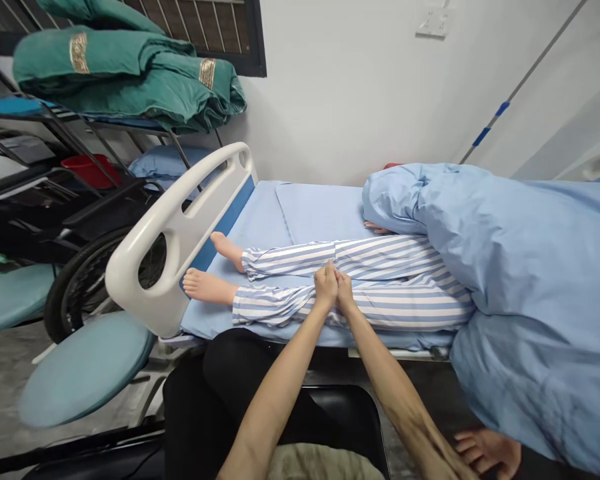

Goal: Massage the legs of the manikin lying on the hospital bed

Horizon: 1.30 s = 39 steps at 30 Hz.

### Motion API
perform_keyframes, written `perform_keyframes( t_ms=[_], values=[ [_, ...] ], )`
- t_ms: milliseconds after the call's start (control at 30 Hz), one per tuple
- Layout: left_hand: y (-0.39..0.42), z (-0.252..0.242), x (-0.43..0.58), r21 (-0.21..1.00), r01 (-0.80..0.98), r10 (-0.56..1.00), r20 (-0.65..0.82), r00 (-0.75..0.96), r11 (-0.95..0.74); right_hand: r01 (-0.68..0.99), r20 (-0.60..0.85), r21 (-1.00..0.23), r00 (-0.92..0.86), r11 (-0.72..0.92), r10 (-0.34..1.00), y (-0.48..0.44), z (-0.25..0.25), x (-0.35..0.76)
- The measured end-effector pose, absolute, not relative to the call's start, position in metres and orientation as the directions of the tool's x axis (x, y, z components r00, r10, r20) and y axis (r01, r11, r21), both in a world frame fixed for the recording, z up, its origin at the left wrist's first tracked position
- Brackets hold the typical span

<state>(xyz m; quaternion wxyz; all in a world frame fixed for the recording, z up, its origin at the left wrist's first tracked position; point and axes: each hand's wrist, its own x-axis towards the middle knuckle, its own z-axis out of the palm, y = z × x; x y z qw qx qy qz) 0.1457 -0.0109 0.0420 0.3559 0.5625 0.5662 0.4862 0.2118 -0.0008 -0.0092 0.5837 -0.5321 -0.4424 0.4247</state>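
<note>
Both of my hands meet over the striped trousers (405,307) at about knee height of the legs lying on the bed. My left hand (326,283) is closed, its fingers curled. Against its right side, my right hand (345,290) is closed too. The two hands seem to pinch a bit of the striped cloth, but what lies between the fingers is too small to tell. Two bare feet (210,287) point left toward the footboard. A light blue quilt (520,247) covers the upper body, with part of one hand showing at its edge.
The white footboard (145,247) stands at the left. Beyond it are a wheelchair (90,287), round teal seats (87,367), a red basin (91,171) and folded green bedding (130,73). Another hand (487,450) hangs below the quilt at the lower right.
</note>
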Motion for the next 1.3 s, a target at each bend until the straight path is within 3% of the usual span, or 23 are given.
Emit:
perform_keyframes(
  t_ms=[167,400,667,800,1033,1300],
  values=[
    [-0.008,0.011,0.145,0.831,0.548,0.983,0.166,-0.074,-0.099,-0.014,0.058,-0.998,0.357,0.067,0.932,-0.004,-0.008,0.211],
    [-0.006,0.012,0.143,0.760,0.650,0.992,0.103,-0.077,-0.028,-0.007,0.056,-0.998,0.323,0.061,0.945,-0.007,-0.003,0.209],
    [-0.008,0.018,0.148,0.644,0.765,1.000,0.009,-0.005,-0.002,0.296,0.274,-0.934,0.225,0.202,0.935,-0.020,0.049,0.243],
    [-0.010,0.019,0.143,0.659,0.752,0.998,-0.014,0.053,-0.031,0.325,0.293,-0.920,0.202,0.219,0.934,-0.026,0.045,0.238],
    [-0.016,0.016,0.135,0.744,0.666,0.997,0.075,-0.018,-0.044,0.366,0.265,-0.917,0.269,0.156,0.926,-0.029,-0.002,0.214],
    [-0.009,0.024,0.137,0.843,0.537,0.997,0.049,-0.054,-0.013,0.316,0.272,-0.930,0.241,0.189,0.932,-0.027,0.002,0.214]
  ],
)
